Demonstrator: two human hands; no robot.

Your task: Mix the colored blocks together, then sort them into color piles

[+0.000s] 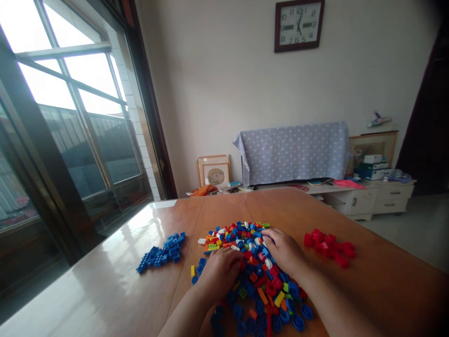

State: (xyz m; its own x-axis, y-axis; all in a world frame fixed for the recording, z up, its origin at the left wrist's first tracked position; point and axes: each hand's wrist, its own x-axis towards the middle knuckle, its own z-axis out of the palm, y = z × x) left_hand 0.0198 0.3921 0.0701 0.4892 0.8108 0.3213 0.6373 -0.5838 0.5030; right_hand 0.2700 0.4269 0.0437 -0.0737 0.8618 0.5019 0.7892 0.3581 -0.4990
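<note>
A mixed heap of plastic toy bricks (253,277) lies spread over the near middle of the table, in blue, red, yellow, orange, green and white. My left hand (221,266) rests over the heap's left side, its fingers curled down among the bricks; what they hold, if anything, is hidden. At the upper right of the heap, my right hand (282,247) reaches in with thumb and forefinger close together around a small blue brick. A group of blue bricks (162,252) sits apart to the left. Red pieces (329,247) form a separate pile at the right.
The brown wooden table (266,206) has a glossy top. Beyond it, a spotted grey cloth (294,152) covers something on a low white cabinet (363,201). A framed picture (213,172) leans at the wall beneath a clock (299,25). Glass doors (80,112) stand at the left.
</note>
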